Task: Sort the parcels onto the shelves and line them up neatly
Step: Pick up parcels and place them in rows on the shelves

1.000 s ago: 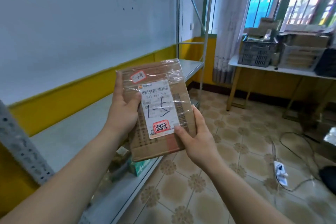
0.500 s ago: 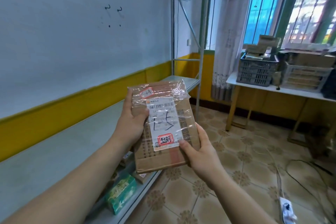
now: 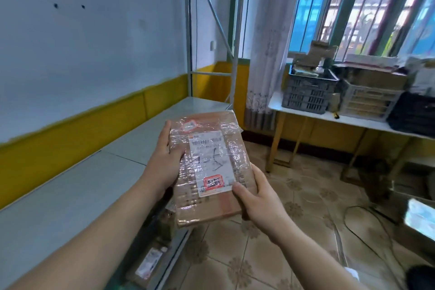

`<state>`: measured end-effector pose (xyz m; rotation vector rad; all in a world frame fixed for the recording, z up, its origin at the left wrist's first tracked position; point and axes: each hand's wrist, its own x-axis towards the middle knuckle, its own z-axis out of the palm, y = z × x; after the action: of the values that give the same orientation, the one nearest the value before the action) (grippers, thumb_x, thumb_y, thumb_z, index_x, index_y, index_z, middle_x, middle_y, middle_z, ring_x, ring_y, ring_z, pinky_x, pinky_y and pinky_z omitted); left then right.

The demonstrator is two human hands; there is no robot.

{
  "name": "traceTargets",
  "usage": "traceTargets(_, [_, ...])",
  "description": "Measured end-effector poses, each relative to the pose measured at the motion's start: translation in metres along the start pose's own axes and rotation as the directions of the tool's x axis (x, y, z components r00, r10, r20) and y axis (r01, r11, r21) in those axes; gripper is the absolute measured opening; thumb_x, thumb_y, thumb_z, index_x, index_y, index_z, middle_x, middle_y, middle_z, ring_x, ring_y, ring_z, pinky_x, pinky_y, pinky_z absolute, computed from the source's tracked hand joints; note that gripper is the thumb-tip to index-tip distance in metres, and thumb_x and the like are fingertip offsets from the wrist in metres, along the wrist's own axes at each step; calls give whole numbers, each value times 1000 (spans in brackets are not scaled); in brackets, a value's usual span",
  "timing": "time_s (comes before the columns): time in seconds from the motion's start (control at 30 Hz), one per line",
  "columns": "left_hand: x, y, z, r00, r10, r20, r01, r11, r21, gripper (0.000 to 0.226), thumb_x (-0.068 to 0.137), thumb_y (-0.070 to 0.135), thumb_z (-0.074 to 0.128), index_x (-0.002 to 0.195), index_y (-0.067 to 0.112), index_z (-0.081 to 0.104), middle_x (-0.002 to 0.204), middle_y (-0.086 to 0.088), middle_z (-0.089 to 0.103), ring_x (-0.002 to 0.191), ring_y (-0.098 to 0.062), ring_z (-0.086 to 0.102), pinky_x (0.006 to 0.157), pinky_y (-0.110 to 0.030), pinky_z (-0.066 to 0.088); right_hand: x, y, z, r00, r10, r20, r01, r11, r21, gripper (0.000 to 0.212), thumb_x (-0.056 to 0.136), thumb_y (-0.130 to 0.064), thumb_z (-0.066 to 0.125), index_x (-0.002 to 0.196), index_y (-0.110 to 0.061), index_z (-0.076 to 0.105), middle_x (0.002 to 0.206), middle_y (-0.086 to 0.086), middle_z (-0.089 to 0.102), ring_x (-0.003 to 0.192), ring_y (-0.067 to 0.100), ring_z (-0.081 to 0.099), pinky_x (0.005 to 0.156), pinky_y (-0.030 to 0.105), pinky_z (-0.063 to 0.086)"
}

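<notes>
Long grey shelf [image 3: 70, 183] along the wall. Beyond the shelf's far end, under the window, a white desk [image 3: 306, 114] loaded with crates [image 3: 306, 92] and boxes. Below the shelf, on a lower level, a few packets [image 3: 150, 263], too blurred to make out.

Over the shelf's front edge, roughly midway along it, the cardboard parcel [image 3: 209, 205], wrapped in clear tape, face up and tilted toward the camera. Gripped from both sides:
- left hand [image 3: 162, 165] curled round the long edge nearer the shelf, thumb on top
- right hand [image 3: 256, 198] clamped on the near corner away from the shelf, thumb pressing the white label [image 3: 210, 160]

Handwritten mark on that label, likely a shelf code, too smeared to read for certain.

Compared with a second ago: parcel carried lower and laid flatter, with more of the shelf's top and far upright showing. Probably finished with reading the label and turning to placement. Not yet touching the shelf. Next, by this reading: set down flat on the shelf, squared to its front edge.
</notes>
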<state>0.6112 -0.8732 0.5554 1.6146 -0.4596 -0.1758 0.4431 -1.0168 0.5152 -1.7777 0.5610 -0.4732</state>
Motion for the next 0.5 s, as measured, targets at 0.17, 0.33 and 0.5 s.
traceTargets(0.17, [89, -13, 38, 997, -5, 83, 7, 1000, -22, 68, 95, 31, 56, 144, 57, 17, 112, 18, 48, 89, -5, 65, 57, -17, 53, 80, 9, -9, 997, 45, -56, -43, 999, 27, 49, 89, -45, 66, 123, -67, 39, 100, -26, 67, 86, 5, 68, 67, 25, 50])
traceTargets(0.33, [164, -31, 92, 992, -14, 128, 11, 1000, 24, 72, 94, 32, 59, 145, 56, 15, 123, 10, 46, 81, -10, 68, 55, -21, 52, 160, 29, -36, 994, 84, -68, -80, 995, 54, 48, 90, -43, 65, 106, -78, 37, 96, -40, 62, 82, -5, 66, 64, 21, 49])
traceTargets(0.5, [243, -49, 147, 992, -26, 125, 24, 1000, 18, 84, 87, 28, 68, 144, 57, 13, 138, 2, 44, 85, -15, 70, 63, -31, 57, 260, 53, -72, 997, 63, -37, -62, 998, 33, 48, 88, -48, 67, 125, -62, 41, 97, -35, 65, 87, -2, 67, 69, 26, 54])
